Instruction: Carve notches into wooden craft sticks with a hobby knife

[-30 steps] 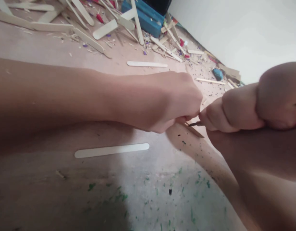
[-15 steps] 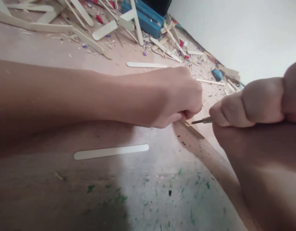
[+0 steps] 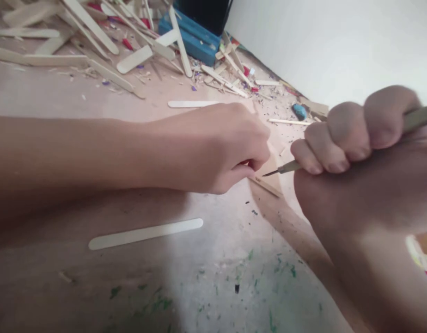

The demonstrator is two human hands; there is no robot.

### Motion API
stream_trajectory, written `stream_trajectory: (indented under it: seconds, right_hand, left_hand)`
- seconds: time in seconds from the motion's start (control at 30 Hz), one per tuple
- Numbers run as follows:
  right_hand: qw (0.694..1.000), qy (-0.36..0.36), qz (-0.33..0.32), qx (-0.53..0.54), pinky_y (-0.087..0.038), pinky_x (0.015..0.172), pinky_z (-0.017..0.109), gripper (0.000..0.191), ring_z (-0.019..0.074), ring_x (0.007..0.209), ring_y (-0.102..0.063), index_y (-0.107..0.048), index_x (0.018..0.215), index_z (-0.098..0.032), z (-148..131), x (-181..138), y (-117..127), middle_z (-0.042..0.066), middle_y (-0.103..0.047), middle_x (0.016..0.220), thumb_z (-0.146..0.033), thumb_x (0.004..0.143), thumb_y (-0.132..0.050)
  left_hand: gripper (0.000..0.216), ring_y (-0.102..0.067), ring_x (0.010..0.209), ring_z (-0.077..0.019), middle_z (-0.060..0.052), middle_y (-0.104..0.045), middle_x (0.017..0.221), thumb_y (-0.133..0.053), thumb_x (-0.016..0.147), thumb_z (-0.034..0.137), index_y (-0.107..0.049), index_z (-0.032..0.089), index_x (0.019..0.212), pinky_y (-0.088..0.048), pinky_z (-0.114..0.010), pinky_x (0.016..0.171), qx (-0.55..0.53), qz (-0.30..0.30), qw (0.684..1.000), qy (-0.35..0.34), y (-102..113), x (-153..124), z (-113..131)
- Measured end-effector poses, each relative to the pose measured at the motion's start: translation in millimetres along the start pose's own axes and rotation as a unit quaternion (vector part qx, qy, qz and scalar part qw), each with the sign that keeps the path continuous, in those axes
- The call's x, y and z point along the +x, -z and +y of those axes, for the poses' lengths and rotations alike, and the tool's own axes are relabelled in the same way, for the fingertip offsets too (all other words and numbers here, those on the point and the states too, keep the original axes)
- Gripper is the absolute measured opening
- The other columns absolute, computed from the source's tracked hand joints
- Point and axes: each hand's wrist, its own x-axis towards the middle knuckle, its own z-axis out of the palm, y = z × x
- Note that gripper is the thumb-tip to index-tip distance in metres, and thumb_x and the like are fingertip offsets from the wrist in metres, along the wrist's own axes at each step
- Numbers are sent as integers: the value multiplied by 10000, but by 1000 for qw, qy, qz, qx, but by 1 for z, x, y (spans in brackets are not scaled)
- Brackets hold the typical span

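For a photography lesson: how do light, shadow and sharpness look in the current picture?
Head view: plain white wall nearly washed out; head view: shadow on the green-flecked tabletop under the bare left forearm; head view: bare right hand and slim pale-handled tool slightly soft-edged.

The left hand [image 3: 236, 148] holds a wooden strip [image 3: 269, 187] at the tabletop [image 3: 213, 259]; the right hand [image 3: 359, 143] grips a pointed tool [image 3: 288, 167], tip near the strip.

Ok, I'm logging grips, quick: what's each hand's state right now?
Left hand: closed, holding a wooden stick.
Right hand: closed around a thin pointed tool.
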Motion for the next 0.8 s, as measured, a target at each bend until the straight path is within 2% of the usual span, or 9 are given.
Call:
stream_trajectory:
  seconds: [0.1, 0.17, 0.27, 0.37, 0.47, 0.57, 0.67, 0.73, 0.8]
  right_hand:
    - [997, -35, 46, 42, -197, 389, 289, 862, 93, 416, -191, -396, 492, -224, 2, 0, -7, -56, -143, 515, -600, 1222, -131]
    - [996, -23, 40, 76, -221, 381, 284, 835, 92, 410, -229, -434, 493, -228, 2, -1, -5, -51, -196, 506, -615, 1208, -244]
    - [996, -20, -1, 92, -314, 421, 269, 693, 94, 443, -318, -465, 536, -222, 5, -2, 4, -39, -288, 533, -606, 1102, -577]
    - [995, -31, -50, 82, -409, 467, 253, 554, 98, 487, -423, -527, 571, -206, 9, -4, 17, -23, -396, 560, -503, 974, -765]
    - [993, -18, -103, 55, -508, 547, 281, 484, 133, 560, -539, -579, 602, -205, 9, -6, 26, -3, -493, 592, -448, 970, -780]
    - [990, 34, -111, -74, -564, 708, 345, 465, 184, 692, -656, -619, 639, -222, 1, -7, 32, 26, -610, 665, -395, 1071, -626]
    - [936, 115, -109, -314, -490, 674, 319, 413, 162, 698, -607, -686, 727, -236, -16, -4, 38, 11, -640, 707, -358, 1106, -576]
    - [886, 116, -151, -422, -406, 528, 295, 331, 136, 590, -530, -739, 799, -246, -30, -2, 46, -9, -637, 673, -378, 1085, -637]
    - [843, 102, -223, -479, -343, 438, 282, 349, 123, 519, -491, -738, 774, -258, -42, -1, 56, -26, -625, 616, -394, 1083, -651]
  left_hand:
    - [228, -610, 838, -182, -7, -689, 873, -648, 1035, 166, -809, 210, 880, -395, -329, 762, -21, 33, 999, -29, -7, -5, -4]
    - [278, -589, 796, -173, -6, -670, 848, -600, 1064, 164, -757, 206, 839, -393, -330, 741, -41, 84, 995, -43, -10, -7, -6]
    - [301, -523, 741, -166, 1, -628, 821, -573, 1096, 159, -716, 195, 833, -376, -333, 719, -51, 79, 995, -37, -12, -9, -6]
    - [294, -531, 773, -163, 9, -629, 837, -556, 1116, 146, -733, 197, 887, -373, -331, 744, -61, 62, 996, -22, -10, -10, -2]
    - [279, -563, 813, -158, 14, -666, 879, -564, 1106, 120, -751, 207, 918, -378, -323, 774, -74, 63, 995, -15, -11, -11, 0]
    - [281, -586, 843, -161, 13, -708, 929, -558, 1098, 115, -762, 210, 929, -388, -327, 803, -79, 71, 994, -15, -13, -13, 0]
    - [283, -595, 866, -167, 11, -713, 942, -552, 1095, 127, -786, 209, 960, -398, -332, 808, -81, 67, 994, -6, -16, -14, -1]
    - [294, -579, 852, -169, 7, -687, 911, -542, 1103, 140, -782, 204, 945, -394, -338, 796, -72, 67, 995, -5, -17, -15, -1]
    - [306, -557, 835, -172, 0, -662, 887, -540, 1110, 153, -766, 196, 908, -386, -344, 779, -61, 74, 995, -10, -17, -15, -1]
